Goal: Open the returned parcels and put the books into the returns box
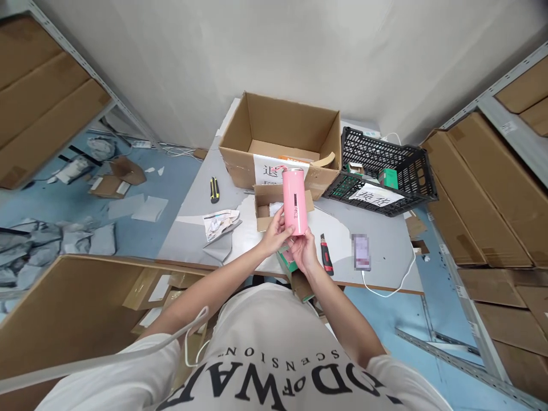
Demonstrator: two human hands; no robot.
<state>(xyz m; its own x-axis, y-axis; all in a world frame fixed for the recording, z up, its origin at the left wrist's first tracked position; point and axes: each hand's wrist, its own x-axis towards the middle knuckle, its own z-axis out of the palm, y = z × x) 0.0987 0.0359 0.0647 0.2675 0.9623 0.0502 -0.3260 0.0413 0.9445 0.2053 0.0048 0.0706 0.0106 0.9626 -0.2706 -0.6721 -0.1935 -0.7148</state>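
Note:
A pink tumbler [294, 197] with dark lettering stands nearly upright in front of me over the table. My left hand [276, 235] grips its lower left side, thumb across the front. Around its base, my right hand [305, 250] supports it from below and the right. Beneath my hands a green box [287, 260] is partly hidden. Just behind the tumbler sits a small open cardboard box [262, 210] with white material inside. A red and black utility knife [326, 256] lies right of my right hand.
A large open carton [237, 162] and a black plastic crate [422, 171] stand along the back. A yellow and black knife [214, 190], a grey mailing bag [219, 246] and a charging phone [362, 252] lie on the table [188, 228]. Shelves with cartons [483, 194] rise at right.

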